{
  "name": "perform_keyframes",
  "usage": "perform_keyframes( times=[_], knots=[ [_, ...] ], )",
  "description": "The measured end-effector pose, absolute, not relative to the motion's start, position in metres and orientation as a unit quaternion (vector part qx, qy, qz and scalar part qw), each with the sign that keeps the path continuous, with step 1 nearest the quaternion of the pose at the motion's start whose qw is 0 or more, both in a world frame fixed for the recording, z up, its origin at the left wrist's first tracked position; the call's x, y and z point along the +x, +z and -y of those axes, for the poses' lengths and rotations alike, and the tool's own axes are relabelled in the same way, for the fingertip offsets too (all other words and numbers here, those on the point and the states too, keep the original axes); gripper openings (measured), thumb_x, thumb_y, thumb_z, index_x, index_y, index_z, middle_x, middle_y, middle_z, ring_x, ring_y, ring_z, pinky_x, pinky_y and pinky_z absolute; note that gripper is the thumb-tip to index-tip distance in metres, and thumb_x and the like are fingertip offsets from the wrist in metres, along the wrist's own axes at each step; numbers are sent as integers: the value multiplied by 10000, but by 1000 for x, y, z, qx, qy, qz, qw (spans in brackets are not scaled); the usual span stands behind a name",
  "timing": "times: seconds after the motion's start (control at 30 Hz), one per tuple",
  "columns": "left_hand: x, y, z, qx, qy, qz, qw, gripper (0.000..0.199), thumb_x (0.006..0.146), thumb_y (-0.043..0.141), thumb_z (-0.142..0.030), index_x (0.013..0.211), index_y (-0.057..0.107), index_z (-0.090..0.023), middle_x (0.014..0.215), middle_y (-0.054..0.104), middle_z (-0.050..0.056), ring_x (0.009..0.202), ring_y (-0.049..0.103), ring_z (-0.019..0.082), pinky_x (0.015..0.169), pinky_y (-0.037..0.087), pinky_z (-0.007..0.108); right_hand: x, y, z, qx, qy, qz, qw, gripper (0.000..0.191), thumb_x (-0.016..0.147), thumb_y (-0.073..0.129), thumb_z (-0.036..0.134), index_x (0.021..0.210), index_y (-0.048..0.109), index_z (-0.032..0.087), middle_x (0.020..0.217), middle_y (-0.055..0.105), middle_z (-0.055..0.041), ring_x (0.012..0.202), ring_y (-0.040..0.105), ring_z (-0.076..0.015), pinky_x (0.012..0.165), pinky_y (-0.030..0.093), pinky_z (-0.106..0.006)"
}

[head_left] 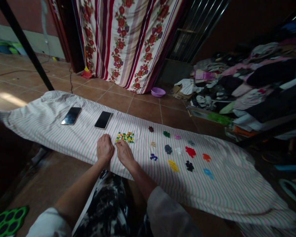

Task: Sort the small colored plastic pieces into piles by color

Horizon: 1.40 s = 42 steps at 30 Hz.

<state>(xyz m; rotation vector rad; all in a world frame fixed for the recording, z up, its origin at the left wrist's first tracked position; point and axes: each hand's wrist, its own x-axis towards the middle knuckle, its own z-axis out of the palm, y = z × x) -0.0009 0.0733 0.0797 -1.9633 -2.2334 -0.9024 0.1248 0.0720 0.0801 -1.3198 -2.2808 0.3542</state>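
A loose patch of small green, yellow, orange and white pieces (125, 136) lies on the striped cloth (143, 177). My right hand (124, 153) is at its near edge, thumb and fingertips pinched together; whatever they hold is too small to make out. Just left of the patch my left hand (105, 147) rests on the cloth with its fingers curled down, their tips hidden. Little one-colour heaps are spread to the right, among them a red heap (190, 151), a yellow heap (173, 165), a black heap (189, 166) and a dark grey heap (168, 149).
Two phones, a left one (71, 116) and a right one (103, 119), lie on the cloth beyond my left hand. On the tiled floor behind stands a purple basin (158, 92) near a flowered curtain (128, 42). Clothes (236, 75) are piled at the right.
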Motion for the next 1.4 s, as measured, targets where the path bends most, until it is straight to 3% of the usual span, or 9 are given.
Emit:
perform_keyframes(
  times=[0.33, 0.53, 0.83, 1.17, 1.4],
  knots=[
    [1, 77, -74, -643, -272, 714, 42, 245, 899, 368, -142, 974, 601, -148, 1119, 640, 154, 1073, 576, 277, 924, 411, 408, 141, 88, -102, -527, 142, 765, 342, 370, 932, 402, 111, 1117, 698, 233, 1130, 632, -78, 1048, 587, -190, 973, 481, -329],
    [2, 75, -75, -642, -265, 718, 49, 237, 885, 405, -155, 1010, 607, -144, 1195, 633, 157, 1135, 564, 290, 956, 406, 421, 145, 98, -125, -568, 93, 767, 284, 253, 905, 529, 156, 983, 735, 281, 1010, 628, -66, 989, 558, -207, 891, 464, -315],
    [2, 76, -75, -640, -263, 720, 50, 218, 876, 422, -157, 993, 605, -144, 1191, 633, 156, 1125, 566, 287, 967, 405, 423, 128, 98, -140, -610, 62, 767, 187, 182, 900, 572, 228, 924, 749, 258, 994, 627, -81, 936, 562, -212, 799, 463, -315],
    [2, 78, -73, -645, -254, 717, 71, 210, 884, 418, -162, 968, 609, -136, 1141, 650, 149, 1058, 582, 279, 913, 424, 406, 125, 110, -140, -622, 105, 749, 202, 122, 908, 577, 219, 923, 697, 235, 990, 628, -60, 943, 574, -193, 819, 441, -290],
    [1, 80, -73, -651, -245, 713, 82, 221, 888, 415, -178, 969, 612, -120, 1121, 651, 155, 1019, 585, 264, 869, 424, 390, 133, 114, -117, -603, 122, 737, 279, 104, 935, 528, 209, 956, 630, 216, 969, 658, -42, 959, 583, -179, 863, 434, -280]
  ],
)
